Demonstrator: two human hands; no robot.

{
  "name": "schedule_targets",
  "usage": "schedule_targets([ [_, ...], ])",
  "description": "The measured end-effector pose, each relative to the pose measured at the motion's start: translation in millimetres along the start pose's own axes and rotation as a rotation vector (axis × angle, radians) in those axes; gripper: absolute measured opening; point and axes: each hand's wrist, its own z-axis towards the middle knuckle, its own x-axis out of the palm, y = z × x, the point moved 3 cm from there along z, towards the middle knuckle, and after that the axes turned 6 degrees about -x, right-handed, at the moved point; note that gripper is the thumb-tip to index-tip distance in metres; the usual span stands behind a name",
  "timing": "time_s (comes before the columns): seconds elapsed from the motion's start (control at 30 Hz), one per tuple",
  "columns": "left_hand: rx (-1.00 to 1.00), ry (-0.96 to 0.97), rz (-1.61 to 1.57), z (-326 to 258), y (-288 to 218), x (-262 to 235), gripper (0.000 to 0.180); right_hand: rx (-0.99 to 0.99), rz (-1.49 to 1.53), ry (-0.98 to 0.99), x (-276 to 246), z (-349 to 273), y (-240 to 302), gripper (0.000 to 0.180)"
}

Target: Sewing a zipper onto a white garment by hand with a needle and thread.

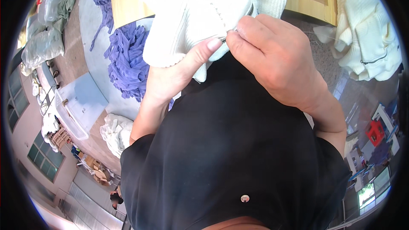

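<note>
A white ribbed knit garment (pixel 187 21) spreads over the table edge in front of me, with a short stretch of dark zipper (pixel 250 10) showing in it. My left hand (pixel 181 70) grips its near edge, thumb on top and the other fingers hidden under the cloth. Close to that thumb tip, my right hand (pixel 277 53) is closed in a pinch at the edge of the cloth. What sits between its fingertips is too small to make out. A fine pale thread (pixel 317 33) runs off to the right from behind this hand.
A wooden table (pixel 132 0) lies beneath the garment. Purple fabric (pixel 125 59) is heaped at the left, near a white bundle (pixel 116 133). More white zippered knitwear (pixel 366 30) hangs at the right. Clear plastic bags (pixel 44 49) rest at the far left.
</note>
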Motion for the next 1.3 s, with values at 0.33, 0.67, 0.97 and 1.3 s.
schedule_targets([
  [0.33, -0.009, -0.052, 0.063, 8.5, 3.8, 3.6, 0.057, 0.013, 0.023, -0.007, -1.1, -0.4, -0.2, 0.024],
  [0.67, -0.039, -0.028, -0.218, 15.4, 3.0, 4.9, 0.058, 0.489, 0.552, -0.161, -5.5, -24.2, -4.5, 0.016],
  [0.97, -0.083, 0.016, -0.375, 13.6, 4.8, 11.4, 0.037, 0.48, 0.539, -0.237, 4.6, -25.7, 0.2, 0.014],
  [1.3, -0.158, 0.04, -0.43, 12.7, 8.5, 12.6, 0.038, 0.464, 0.5, -0.273, 3.8, -25.1, 2.5, 0.015],
])
